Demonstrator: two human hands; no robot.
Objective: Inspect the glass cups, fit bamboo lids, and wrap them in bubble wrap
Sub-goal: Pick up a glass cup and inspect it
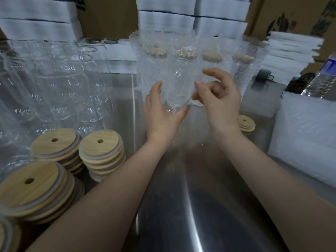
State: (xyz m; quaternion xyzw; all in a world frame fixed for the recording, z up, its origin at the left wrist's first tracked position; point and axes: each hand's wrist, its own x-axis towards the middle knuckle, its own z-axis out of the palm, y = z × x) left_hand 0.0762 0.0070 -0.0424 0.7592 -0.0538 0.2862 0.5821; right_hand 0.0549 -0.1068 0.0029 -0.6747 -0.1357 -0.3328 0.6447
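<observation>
Setting the wrapped cup (179,84) at frame centre among the finished cups (212,59) behind it likely needs a level base and a slow release. The left hand (160,113) cradles its bottom, fingers curled round. The right hand (220,99) curls beside the wrap, grip unclear. Bamboo lids (101,148) are stacked lower left.

Left hand (161,113) cupped, right hand (221,100) half-curled.

Bamboo lids (101,142): pale tan wood grain, whitish rings, lower left.
Glass cups (60,91): clear, left.
Bubble wrap (179,84): clear, bubble-dotted, centre.
Table (209,197): silvery grey.
Cardboard boxes (107,17): brown, black print, top.
Bottle label (330,67): blue, right edge.
</observation>
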